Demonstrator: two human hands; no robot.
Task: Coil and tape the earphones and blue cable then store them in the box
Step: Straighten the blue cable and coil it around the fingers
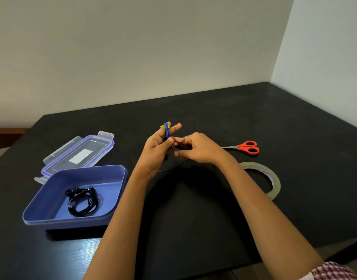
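The blue cable point(167, 131) is looped a few turns around the raised fingers of my left hand point(157, 150), with a yellow tip showing at the fingertips. Its loose tail curves down onto the black table under my hands. My right hand point(195, 148) pinches the cable just right of the left thumb. The black earphones point(81, 201) lie coiled inside the open blue box point(52, 216) at the left. A roll of clear tape point(274, 178) rests flat under my right forearm.
The box's clear lid point(80, 151) with blue seal lies behind the box. Red-handled scissors point(247, 147) lie to the right of my hands. The black table point(234, 118) meets walls at the back and right.
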